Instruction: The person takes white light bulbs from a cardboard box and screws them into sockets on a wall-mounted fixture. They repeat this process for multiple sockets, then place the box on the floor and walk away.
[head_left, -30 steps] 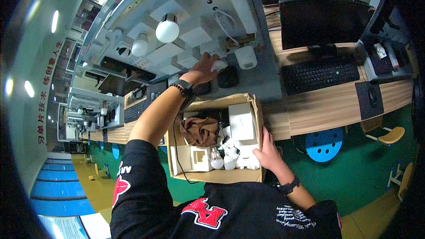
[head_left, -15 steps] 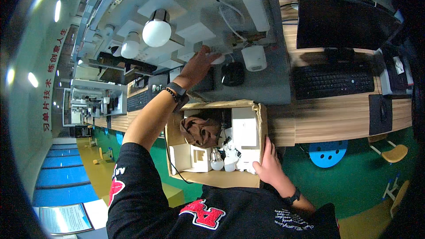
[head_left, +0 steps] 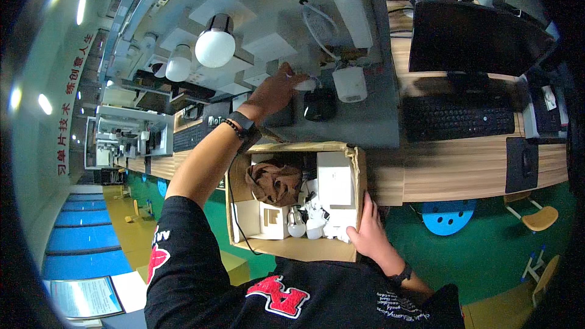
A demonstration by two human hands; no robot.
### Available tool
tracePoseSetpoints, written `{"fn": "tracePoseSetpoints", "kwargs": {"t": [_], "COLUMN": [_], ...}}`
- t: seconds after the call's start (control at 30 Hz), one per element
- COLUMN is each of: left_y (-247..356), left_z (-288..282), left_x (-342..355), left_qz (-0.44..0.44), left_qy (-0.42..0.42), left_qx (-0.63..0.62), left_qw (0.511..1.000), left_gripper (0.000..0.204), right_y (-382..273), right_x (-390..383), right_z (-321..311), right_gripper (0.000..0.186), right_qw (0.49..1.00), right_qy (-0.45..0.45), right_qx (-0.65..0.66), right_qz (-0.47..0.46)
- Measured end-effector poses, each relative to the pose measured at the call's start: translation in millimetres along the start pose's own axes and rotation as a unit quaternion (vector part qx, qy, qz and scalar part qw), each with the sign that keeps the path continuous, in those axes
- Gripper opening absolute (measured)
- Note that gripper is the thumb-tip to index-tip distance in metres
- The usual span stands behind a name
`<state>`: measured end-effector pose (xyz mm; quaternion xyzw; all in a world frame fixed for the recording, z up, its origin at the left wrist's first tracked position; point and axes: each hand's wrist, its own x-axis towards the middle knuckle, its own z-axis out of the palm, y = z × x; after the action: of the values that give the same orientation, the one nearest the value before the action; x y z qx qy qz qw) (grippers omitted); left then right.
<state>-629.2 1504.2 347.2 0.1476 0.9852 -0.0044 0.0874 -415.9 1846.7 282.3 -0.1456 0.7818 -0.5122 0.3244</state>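
Observation:
My left hand (head_left: 275, 89) reaches up to a grey wiring panel (head_left: 365, 123), its fingers closed on a small white fitting (head_left: 303, 84) mounted there. A dark watch and a bead bracelet sit on that wrist. My right hand (head_left: 365, 233) grips the right rim of an open cardboard box (head_left: 359, 167) held against my body. Inside the box lie a crumpled brown cloth (head_left: 274, 183), white cartons (head_left: 335, 178) and white bulbs (head_left: 306, 225).
On the panel are two round white lamps (head_left: 214, 47), a black device (head_left: 319, 105), a white box (head_left: 349, 84) and white cable. To the right, a wooden desk (head_left: 451, 173) carries a monitor (head_left: 475, 36), a keyboard (head_left: 457, 117) and a mouse pad (head_left: 523, 164). Below stand a blue stool (head_left: 448, 216) and a yellow chair (head_left: 539, 216).
My left hand has slid a little right along the panel onto the white fitting. The right hand stays on the box rim, and the view has drawn closer.

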Motion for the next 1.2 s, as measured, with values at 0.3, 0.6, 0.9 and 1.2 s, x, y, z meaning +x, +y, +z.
{"fn": "tracePoseSetpoints", "kwargs": {"t": [0.3, 0.6, 0.9, 1.2], "left_y": [-3, 7, -5, -1], "left_z": [9, 0, -9, -6], "left_x": [6, -3, 4, 6], "left_qz": [0.035, -0.021, 0.034, 0.05], "left_qy": [0.021, 0.023, -0.003, 0.065], "left_qx": [0.028, 0.006, 0.036, 0.005], "left_qw": [0.999, 0.999, 0.999, 0.997], "left_gripper": [0.042, 0.043, 0.042, 0.037], "right_y": [0, 2, -4, -7], "right_x": [0, 1, 1, 1], "right_z": [-2, 0, -1, -1], "right_gripper": [0.087, 0.087, 0.084, 0.083], "right_qw": [0.999, 0.999, 0.999, 0.998], "right_qy": [0.009, 0.015, -0.016, -0.003], "right_qx": [0.038, 0.044, 0.02, 0.06], "right_qz": [0.002, -0.015, 0.032, 0.017]}}
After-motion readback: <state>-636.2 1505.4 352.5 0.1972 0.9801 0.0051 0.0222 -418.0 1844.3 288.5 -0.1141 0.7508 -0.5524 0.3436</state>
